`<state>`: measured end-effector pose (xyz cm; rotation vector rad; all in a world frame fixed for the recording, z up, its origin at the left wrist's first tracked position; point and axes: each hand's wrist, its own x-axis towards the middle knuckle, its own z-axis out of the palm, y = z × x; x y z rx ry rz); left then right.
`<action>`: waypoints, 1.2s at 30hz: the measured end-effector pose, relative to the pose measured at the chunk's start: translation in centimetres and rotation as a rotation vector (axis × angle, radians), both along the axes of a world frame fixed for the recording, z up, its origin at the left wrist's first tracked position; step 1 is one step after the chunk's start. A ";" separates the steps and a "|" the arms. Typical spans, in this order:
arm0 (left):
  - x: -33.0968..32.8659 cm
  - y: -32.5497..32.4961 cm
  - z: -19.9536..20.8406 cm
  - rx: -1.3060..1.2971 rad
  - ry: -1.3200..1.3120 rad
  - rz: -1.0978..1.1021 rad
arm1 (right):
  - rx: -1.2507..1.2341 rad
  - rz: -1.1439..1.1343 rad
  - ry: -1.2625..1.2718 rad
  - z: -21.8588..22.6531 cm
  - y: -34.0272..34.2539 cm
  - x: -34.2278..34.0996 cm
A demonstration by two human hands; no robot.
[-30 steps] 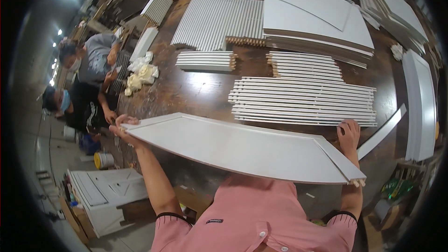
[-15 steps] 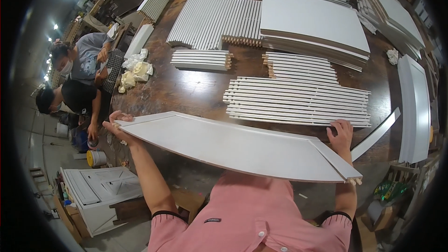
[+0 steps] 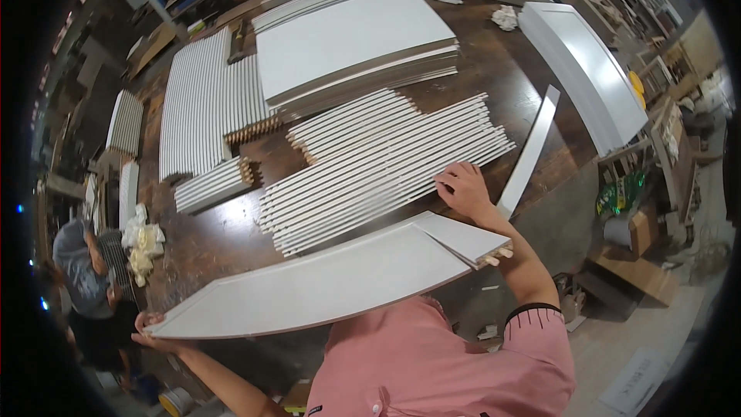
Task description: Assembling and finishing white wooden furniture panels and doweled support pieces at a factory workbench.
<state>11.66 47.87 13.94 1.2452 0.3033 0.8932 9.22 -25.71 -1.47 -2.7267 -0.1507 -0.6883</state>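
Observation:
A long white panel [image 3: 309, 286] stretches across in front of me, its near edge by my torso. My left hand [image 3: 153, 332] grips its left end, with fingers on the top face. At the panel's right end sits a white end rail [image 3: 463, 241], at an angle with a narrow gap along it; pale wooden dowels [image 3: 496, 256] stick out from its end. My right hand [image 3: 463, 188] is over the near edge of a row of white slats [image 3: 378, 162], fingers bent and thumb apart. Whether it touches a slat is hard to tell.
White boards [image 3: 355, 38] are stacked at the back of the brown table [image 3: 204, 235], beside more slats [image 3: 193, 108]. A loose white strip [image 3: 531, 150] and stacked framed panels [image 3: 590, 69] lie right. Crumpled wrapping [image 3: 143, 243] and a co-worker [image 3: 81, 270] are left.
The view has swung to the right. The panel now tilts, its right end higher, with my left hand still gripping the left end. My right hand has shifted farther over the slats.

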 end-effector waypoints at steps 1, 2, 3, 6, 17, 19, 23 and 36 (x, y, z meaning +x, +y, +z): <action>0.3 0.5 -0.5 0.005 -0.009 -0.027 | -0.002 -0.024 -0.008 0.0 -0.2 -0.2; 0.6 1.1 -0.9 0.012 -0.018 -0.052 | 0.000 -0.024 0.004 0.0 -0.5 -0.4; 0.6 1.7 -1.2 0.034 -0.002 -0.062 | 0.002 -0.019 0.018 -0.1 -0.6 -0.5; 0.7 1.7 -1.2 0.063 0.022 -0.051 | 0.055 -0.034 0.067 0.4 -0.8 -0.8; 1.1 6.5 -2.7 0.133 -0.056 -0.110 | 0.125 -0.058 0.259 0.7 -1.2 1.3; 1.7 5.6 -3.0 0.092 -0.061 -0.098 | 0.067 -0.072 0.304 0.5 -1.1 1.6; 2.5 4.0 -2.6 0.061 -0.013 -0.034 | -0.010 -0.069 0.300 0.1 -1.2 1.8; 2.4 -0.2 -1.9 0.041 -0.027 0.017 | -0.077 0.190 0.207 1.5 0.9 3.6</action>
